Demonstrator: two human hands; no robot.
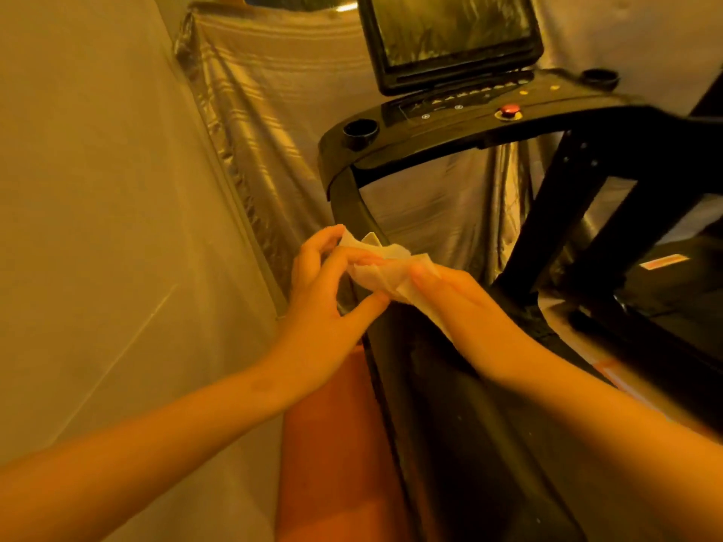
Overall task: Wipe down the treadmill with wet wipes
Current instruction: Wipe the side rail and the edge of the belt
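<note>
I have both hands on one wet wipe (pixel 385 273), held in the air just over the treadmill's left handrail (pixel 352 197), near the middle of the view. My left hand (pixel 326 291) pinches the wipe's left end, fingertips and thumb closed on it; my right hand (pixel 450 291) lies against its right end with the fingers folded over the sheet, clamped on it as far as I can see. Between them the wipe is crumpled and partly spread, one corner sticking up on the far side.

I judge the wipe to be very light, limp and damp. It will sag, cling to itself and bunch up rather than hold a shape, and it could tear if I pull the two ends hard apart. I would take it by the edges to open it, then fold it into a pad under flat fingers so it presses evenly on the rail.

As for containers, I see no wipe packet anywhere. The console (pixel 469 111) on the far side has two round cup holders, the left cup holder (pixel 360 133) and the right cup holder (pixel 598 78); both look dark inside and I cannot tell whether anything is in them. The screen (pixel 450 29) above the console looks streaked.
</note>
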